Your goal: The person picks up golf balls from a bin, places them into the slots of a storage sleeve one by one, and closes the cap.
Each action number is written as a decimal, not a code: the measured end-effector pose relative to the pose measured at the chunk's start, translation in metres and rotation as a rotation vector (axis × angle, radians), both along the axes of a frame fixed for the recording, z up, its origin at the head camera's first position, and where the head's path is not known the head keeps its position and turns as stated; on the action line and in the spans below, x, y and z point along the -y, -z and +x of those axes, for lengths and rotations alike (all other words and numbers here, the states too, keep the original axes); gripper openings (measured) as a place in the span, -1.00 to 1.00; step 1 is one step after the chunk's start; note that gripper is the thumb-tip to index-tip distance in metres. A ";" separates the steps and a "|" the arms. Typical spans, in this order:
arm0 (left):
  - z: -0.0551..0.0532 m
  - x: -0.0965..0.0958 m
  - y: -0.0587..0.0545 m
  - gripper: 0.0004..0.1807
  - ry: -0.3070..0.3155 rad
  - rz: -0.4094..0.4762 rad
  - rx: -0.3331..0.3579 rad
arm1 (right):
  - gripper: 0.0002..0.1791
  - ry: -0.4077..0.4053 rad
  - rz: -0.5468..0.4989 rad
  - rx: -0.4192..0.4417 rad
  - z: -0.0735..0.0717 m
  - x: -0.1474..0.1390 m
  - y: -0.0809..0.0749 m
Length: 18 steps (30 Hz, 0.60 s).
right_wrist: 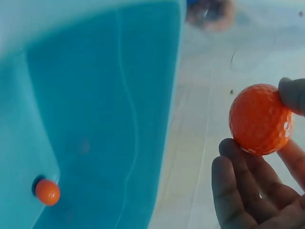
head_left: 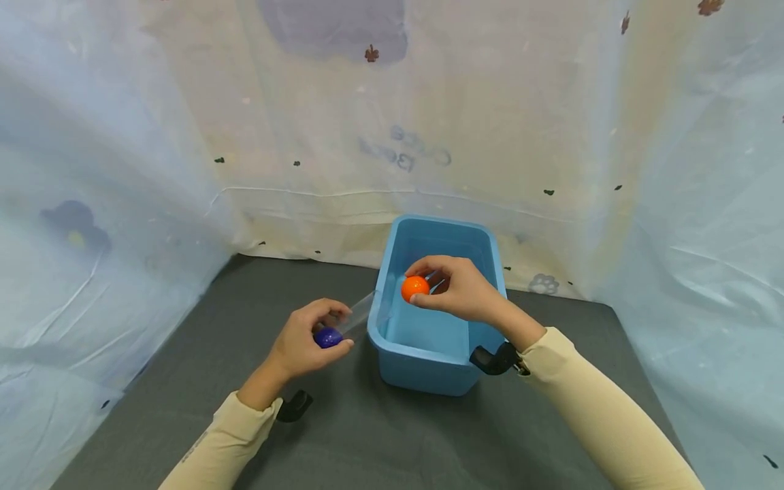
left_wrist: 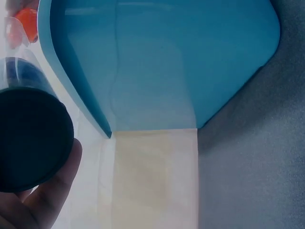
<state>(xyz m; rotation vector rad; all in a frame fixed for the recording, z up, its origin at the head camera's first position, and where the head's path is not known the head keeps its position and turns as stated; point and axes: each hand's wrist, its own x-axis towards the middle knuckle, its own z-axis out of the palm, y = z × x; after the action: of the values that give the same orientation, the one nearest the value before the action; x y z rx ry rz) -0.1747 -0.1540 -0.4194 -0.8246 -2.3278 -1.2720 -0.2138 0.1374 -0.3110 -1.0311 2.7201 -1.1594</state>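
Observation:
My left hand (head_left: 306, 338) grips a clear plastic tube (head_left: 358, 314) by its dark blue end (head_left: 327, 337). That end is a round, dark disc (left_wrist: 33, 140) in the left wrist view, and the tube tilts so its far end reaches the bin's left rim. My right hand (head_left: 456, 289) pinches an orange golf ball (head_left: 415, 289) between thumb and fingers above the light blue bin (head_left: 422, 354). The dimpled golf ball (right_wrist: 261, 119) shows large in the right wrist view. A second orange ball (right_wrist: 47, 192) lies in a corner of the bin.
The bin stands on a dark grey cloth surface (head_left: 275, 272). Pale patterned plastic sheeting (head_left: 306, 122) hangs behind and on both sides. A black wrist mount (head_left: 493, 359) sits on the right wrist near the bin's front rim.

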 end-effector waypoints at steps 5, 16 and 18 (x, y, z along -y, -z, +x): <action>0.000 -0.003 0.000 -0.57 0.023 -0.003 -0.010 | -0.66 -0.047 -0.022 0.008 0.012 0.009 -0.002; 0.004 -0.011 -0.006 -0.58 0.050 -0.027 -0.014 | -0.67 -0.099 -0.023 0.049 0.020 0.017 0.003; 0.005 -0.012 -0.007 -0.58 0.055 -0.032 -0.011 | -0.67 -0.110 -0.028 0.053 0.021 0.017 0.004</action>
<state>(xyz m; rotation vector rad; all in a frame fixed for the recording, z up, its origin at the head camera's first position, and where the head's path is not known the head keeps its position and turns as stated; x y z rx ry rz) -0.1694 -0.1419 -0.4127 -0.9093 -2.3372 -1.2522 -0.1929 0.1204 -0.3154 -1.1205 2.5780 -1.1930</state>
